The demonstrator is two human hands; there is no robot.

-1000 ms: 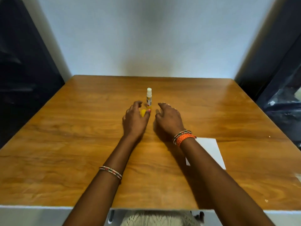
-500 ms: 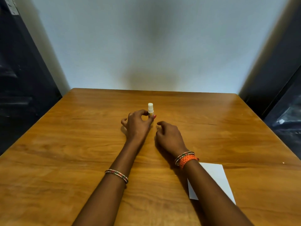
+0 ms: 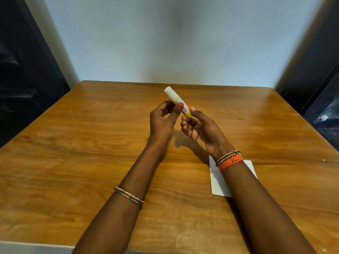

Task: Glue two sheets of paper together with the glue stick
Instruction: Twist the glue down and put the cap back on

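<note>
Midair, glue stick (image 3: 177, 102) pinched between left hand (image 3: 161, 121) and right hand (image 3: 201, 131) (table's (image 3: 73, 153) far edge well beyond).

Glue stick (image 3: 177, 102) above table (image 3: 73, 143), paper (image 3: 217, 182) under right forearm

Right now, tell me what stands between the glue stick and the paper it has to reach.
The right forearm lies across the white paper, covering its middle. The glue stick, white cap on, is held above the table by both hands, left hand and right hand. Nothing else visible intervenes.
</note>
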